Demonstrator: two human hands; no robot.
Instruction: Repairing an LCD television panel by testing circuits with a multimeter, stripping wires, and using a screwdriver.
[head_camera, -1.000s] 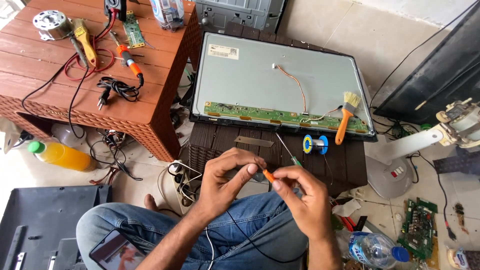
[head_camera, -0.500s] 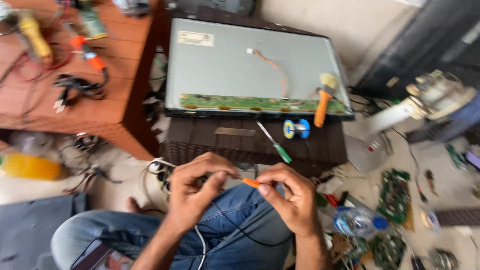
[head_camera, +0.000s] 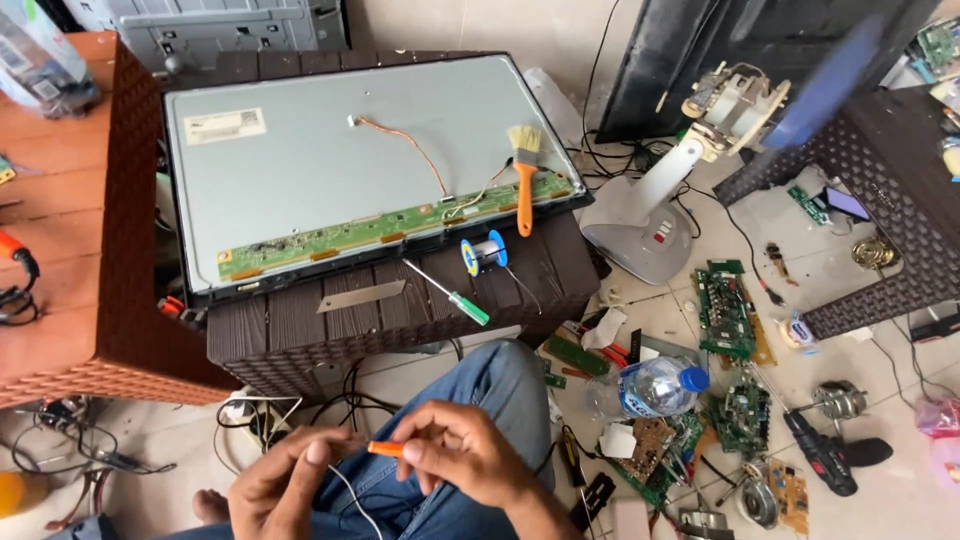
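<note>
Bottom centre of frame: right hand (head_camera: 468, 462) pinches small orange tool (head_camera: 385, 449); left hand (head_camera: 285, 487) closed around thin white wire (head_camera: 352, 496) over lap. Likely wire-end prep; next move needs steady, fine fingertip control. Opened flat screen panel (head_camera: 330, 160) upper centre.

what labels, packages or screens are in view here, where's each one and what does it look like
Display panel: face down on the dark wicker table, grey metal back, green circuit strip along its near edge.
Sticker: panel's far left corner, white rectangle.
Water bottle: lying on the floor at right, clear, blue cap.
Small screen: far right, lit bluish.
</note>
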